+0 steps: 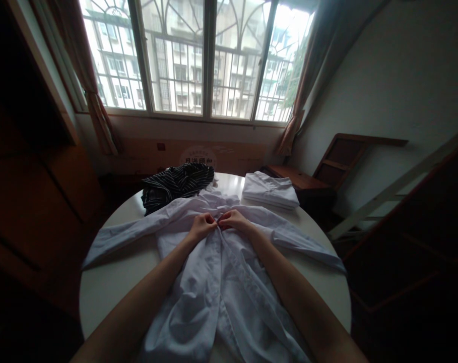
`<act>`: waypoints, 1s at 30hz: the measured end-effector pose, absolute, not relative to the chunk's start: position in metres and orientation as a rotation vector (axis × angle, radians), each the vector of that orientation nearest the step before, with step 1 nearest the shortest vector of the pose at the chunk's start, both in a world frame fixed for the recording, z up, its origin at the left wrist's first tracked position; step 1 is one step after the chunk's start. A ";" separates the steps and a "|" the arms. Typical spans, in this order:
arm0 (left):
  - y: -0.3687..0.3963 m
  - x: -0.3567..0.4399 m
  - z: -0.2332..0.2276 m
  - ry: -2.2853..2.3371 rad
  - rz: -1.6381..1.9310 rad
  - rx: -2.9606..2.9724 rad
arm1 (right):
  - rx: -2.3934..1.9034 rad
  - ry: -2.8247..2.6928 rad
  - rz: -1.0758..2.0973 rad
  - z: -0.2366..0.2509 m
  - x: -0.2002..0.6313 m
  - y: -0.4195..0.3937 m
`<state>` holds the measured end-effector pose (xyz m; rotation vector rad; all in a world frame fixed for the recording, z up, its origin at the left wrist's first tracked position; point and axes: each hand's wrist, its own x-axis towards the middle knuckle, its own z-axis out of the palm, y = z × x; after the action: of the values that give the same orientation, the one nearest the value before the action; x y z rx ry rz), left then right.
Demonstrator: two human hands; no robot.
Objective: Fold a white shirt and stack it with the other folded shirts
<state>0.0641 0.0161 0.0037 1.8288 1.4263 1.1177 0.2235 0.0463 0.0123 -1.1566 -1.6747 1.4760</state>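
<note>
White shirt [213, 282] lies front-up, spread across the round counter [111, 282], sleeves out to both sides. Left hand [201, 226] and right hand [232, 220] meet at the placket near the collar, fingers of each pinching the fabric edges there. Risk: pulling unevenly could skew the placket or drag the shirt toward the near edge, where the hem already hangs close; a sleeve could slip off the rim. Count: one spread shirt, one folded white pile [270, 191] far right, one striped dark garment [178, 186] bunched far left, two hands, one counter
</note>
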 end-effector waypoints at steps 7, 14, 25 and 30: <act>0.019 0.067 0.002 1.347 1.152 1.846 | -1.119 -1.704 1.483 0.007 0.229 0.051; 0.022 0.066 -0.001 1.339 1.134 1.821 | -1.096 -1.673 1.520 0.010 0.228 0.047; 0.020 0.064 0.000 1.388 1.128 1.751 | -1.126 -1.668 1.472 0.008 0.227 0.050; 0.021 0.064 -0.003 1.401 1.129 1.749 | -1.120 -1.709 1.442 0.005 0.229 0.052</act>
<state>0.0636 0.0212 -0.0027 1.7494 1.4011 1.1294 0.2293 0.0517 0.0047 -1.1202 -1.7093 1.4415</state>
